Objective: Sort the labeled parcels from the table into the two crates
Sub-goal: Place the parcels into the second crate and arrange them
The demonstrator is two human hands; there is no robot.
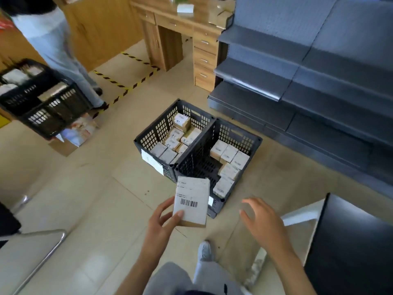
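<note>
My left hand (163, 222) grips a small cardboard parcel (191, 201) with a white barcode label facing up, held in front of me above the floor. Just beyond it, two black perforated crates stand side by side on the tiles. The left crate (157, 128) holds several labeled parcels, some with handwriting on top. The right crate (244, 137) holds several parcels along its right side, and its left part shows bare floor mesh. My right hand (261, 220) hovers open and holds nothing, to the right of the parcel and near the right crate's front corner.
A black table (350, 248) fills the lower right. Grey metal shelving (297, 81) stands behind the crates. A wooden desk (180, 39) is at the back. Another person stands at upper left beside a third black crate (42, 99) of parcels. A chair frame (42, 248) is at left.
</note>
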